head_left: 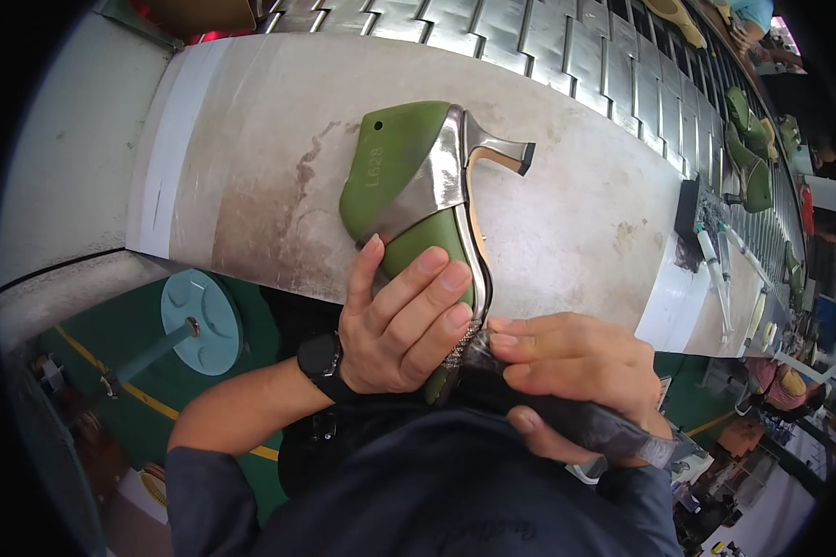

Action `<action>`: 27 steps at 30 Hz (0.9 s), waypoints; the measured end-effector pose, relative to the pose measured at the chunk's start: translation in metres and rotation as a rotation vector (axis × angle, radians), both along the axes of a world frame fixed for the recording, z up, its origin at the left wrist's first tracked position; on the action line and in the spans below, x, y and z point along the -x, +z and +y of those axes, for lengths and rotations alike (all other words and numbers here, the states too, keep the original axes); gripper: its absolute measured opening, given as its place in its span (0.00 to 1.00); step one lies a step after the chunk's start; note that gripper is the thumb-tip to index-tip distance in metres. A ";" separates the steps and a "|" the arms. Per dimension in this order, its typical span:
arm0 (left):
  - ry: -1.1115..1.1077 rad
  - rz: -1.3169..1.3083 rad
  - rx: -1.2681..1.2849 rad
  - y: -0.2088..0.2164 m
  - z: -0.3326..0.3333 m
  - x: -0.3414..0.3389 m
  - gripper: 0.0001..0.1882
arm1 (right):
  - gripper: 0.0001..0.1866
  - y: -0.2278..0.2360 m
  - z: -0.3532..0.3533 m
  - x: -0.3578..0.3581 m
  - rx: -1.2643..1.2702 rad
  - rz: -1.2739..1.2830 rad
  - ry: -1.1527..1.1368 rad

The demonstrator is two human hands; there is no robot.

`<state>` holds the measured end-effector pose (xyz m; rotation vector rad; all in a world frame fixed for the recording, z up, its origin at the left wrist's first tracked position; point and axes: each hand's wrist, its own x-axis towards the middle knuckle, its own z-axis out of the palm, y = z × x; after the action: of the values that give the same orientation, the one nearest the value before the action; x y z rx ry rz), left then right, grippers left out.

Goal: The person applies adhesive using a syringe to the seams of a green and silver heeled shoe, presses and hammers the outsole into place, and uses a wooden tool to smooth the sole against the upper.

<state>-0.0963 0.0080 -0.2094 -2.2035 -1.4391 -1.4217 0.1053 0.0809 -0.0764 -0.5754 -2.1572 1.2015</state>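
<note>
- Left hand point(401, 320) wrapped around green shoe last point(409, 195), held above worn workbench point(576, 223).
- Right hand point(576, 381) clenched on dark tool point(585, 422) at toe strap point(463, 345).
- Likely slip: tool skidding off strap, scratching silver upper point(434, 186) or nicking left fingers.

I wore the one camera on my head, and it looked steeply down past my chest, close over my left hand point(399, 320) and right hand point(576, 376). It faced forward across the grey worktable point(251, 167) toward the conveyor point(567, 46) beyond. The fisheye lens bent straight edges near the rim. My forearms entered from the lower edge.
</note>
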 end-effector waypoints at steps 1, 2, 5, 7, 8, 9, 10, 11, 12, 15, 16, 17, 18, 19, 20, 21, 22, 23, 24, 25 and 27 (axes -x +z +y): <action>0.003 -0.003 0.004 0.001 0.000 0.001 0.18 | 0.16 -0.001 -0.003 0.001 0.003 0.008 -0.018; -0.009 -0.001 0.017 0.002 0.000 0.001 0.18 | 0.15 -0.001 -0.007 0.001 0.005 0.017 -0.036; -0.018 -0.007 0.030 0.005 -0.002 0.002 0.18 | 0.16 0.001 -0.015 0.003 0.005 -0.017 -0.036; -0.015 -0.012 0.026 0.003 -0.002 0.002 0.17 | 0.16 0.000 -0.019 0.005 -0.005 -0.025 -0.032; 0.000 -0.009 0.016 0.001 -0.003 0.001 0.17 | 0.15 -0.002 -0.023 0.005 0.003 -0.017 -0.028; 0.014 -0.006 0.004 0.000 -0.002 0.000 0.17 | 0.15 -0.003 -0.026 0.006 0.010 -0.011 -0.025; 0.012 -0.008 0.001 0.000 -0.002 0.000 0.17 | 0.15 -0.004 -0.030 0.006 0.007 -0.012 -0.027; 0.015 -0.010 -0.001 0.000 -0.002 0.000 0.17 | 0.15 -0.006 -0.035 0.005 -0.005 -0.010 -0.026; 0.018 -0.013 -0.003 0.000 -0.002 -0.001 0.17 | 0.15 -0.008 -0.041 0.005 -0.016 -0.007 -0.025; 0.004 -0.008 0.004 0.002 -0.002 0.001 0.17 | 0.16 -0.017 -0.060 0.003 -0.051 0.021 -0.045; 0.003 -0.009 -0.001 0.003 -0.003 0.004 0.17 | 0.17 -0.021 -0.067 0.003 -0.069 0.047 -0.050; -0.019 0.071 0.003 0.003 -0.003 0.010 0.27 | 0.16 -0.024 -0.076 0.001 -0.054 0.044 -0.102; -0.041 0.154 0.011 0.002 -0.003 0.013 0.40 | 0.16 -0.025 -0.077 -0.001 -0.057 0.046 -0.104; -0.043 0.154 0.007 0.002 -0.002 0.015 0.40 | 0.16 -0.024 -0.078 -0.004 0.043 0.053 -0.092; -0.049 0.155 0.002 0.001 -0.001 0.015 0.40 | 0.17 -0.023 -0.078 -0.008 0.142 0.060 -0.081; -0.052 0.155 -0.002 0.000 -0.001 0.015 0.41 | 0.18 -0.022 -0.073 -0.013 0.250 0.080 -0.040; -0.054 0.155 -0.006 0.000 0.000 0.015 0.41 | 0.18 -0.021 -0.070 -0.021 0.344 0.094 -0.035; -0.041 0.143 -0.014 0.001 -0.001 0.015 0.41 | 0.19 -0.021 -0.071 -0.024 0.380 0.110 -0.101; -0.033 0.124 -0.024 0.000 0.000 0.013 0.41 | 0.20 -0.019 -0.074 -0.028 0.413 0.121 -0.173; -0.044 0.095 -0.022 0.002 0.000 0.012 0.36 | 0.22 -0.021 -0.077 -0.027 0.455 0.213 -0.236; -0.028 0.060 -0.036 -0.001 0.002 0.009 0.31 | 0.22 -0.020 -0.062 -0.026 0.322 0.244 -0.227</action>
<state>-0.1058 0.0097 -0.2108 -2.2336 -1.3581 -1.3667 0.1310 0.0192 -0.0964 -0.7450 -1.6596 1.4196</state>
